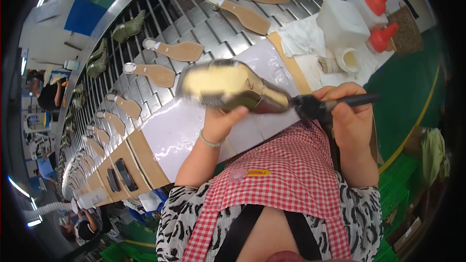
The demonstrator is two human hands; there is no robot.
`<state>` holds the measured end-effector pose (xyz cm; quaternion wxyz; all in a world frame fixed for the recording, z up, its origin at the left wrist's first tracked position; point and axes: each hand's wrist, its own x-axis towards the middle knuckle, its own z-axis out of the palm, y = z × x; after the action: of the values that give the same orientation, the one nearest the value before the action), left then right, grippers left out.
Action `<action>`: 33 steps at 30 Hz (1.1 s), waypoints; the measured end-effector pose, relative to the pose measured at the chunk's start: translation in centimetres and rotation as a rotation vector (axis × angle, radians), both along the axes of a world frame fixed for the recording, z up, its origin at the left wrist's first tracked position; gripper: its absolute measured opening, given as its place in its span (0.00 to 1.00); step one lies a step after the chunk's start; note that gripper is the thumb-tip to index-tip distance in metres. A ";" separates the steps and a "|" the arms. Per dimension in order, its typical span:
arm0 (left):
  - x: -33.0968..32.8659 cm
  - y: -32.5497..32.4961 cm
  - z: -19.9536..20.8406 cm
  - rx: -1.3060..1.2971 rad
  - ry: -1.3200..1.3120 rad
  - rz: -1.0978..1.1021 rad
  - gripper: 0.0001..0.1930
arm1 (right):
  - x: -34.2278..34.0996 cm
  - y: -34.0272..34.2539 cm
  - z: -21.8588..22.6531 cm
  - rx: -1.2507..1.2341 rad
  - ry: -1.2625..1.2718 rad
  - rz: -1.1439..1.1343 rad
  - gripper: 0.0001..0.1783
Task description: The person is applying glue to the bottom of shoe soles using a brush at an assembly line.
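Left hand [221, 123]: clasped about a blurred olive-green shoe with a cream-yellow underside [218, 82], thumb along its edge (other fingers hidden).
Right hand [350, 116]: pinching a long black brush-like tool [361, 100], head at the shoe's narrow end (contact unclear).
Shoe: underside up, above a glossy white sheet [167, 140].
Conveyor: silver metal slats [218, 40] beyond, carrying flat tan insoles [180, 51].

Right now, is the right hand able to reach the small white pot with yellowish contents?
Probably yes: the pot is just beyond the right hand, with nothing visible between them, although that hand holds a black-handled tool.
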<state>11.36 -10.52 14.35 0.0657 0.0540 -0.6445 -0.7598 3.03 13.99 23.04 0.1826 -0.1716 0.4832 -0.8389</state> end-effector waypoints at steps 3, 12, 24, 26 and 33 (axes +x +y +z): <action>-1.2 -1.5 -0.3 0.357 0.012 0.000 0.44 | -1.2 0.4 -0.6 -0.063 -0.069 -0.003 0.13; -1.5 0.5 3.1 0.169 -0.129 -0.535 0.33 | -0.4 -2.3 -0.3 0.074 0.026 -0.011 0.10; -1.2 1.0 2.7 0.127 -0.177 -0.581 0.32 | 0.1 -1.2 -0.5 0.324 0.530 0.143 0.10; -1.1 1.1 2.6 0.132 -0.158 -0.591 0.33 | -0.2 -1.0 -0.2 0.295 0.441 0.174 0.10; -1.5 1.4 2.4 0.139 -0.159 -0.639 0.36 | -0.9 -0.9 0.3 0.345 0.613 0.068 0.10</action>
<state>9.88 -9.10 16.70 -0.2302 -0.0876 -0.5785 -0.7776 2.16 13.05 23.38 0.0830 -0.3982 0.6442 -0.6477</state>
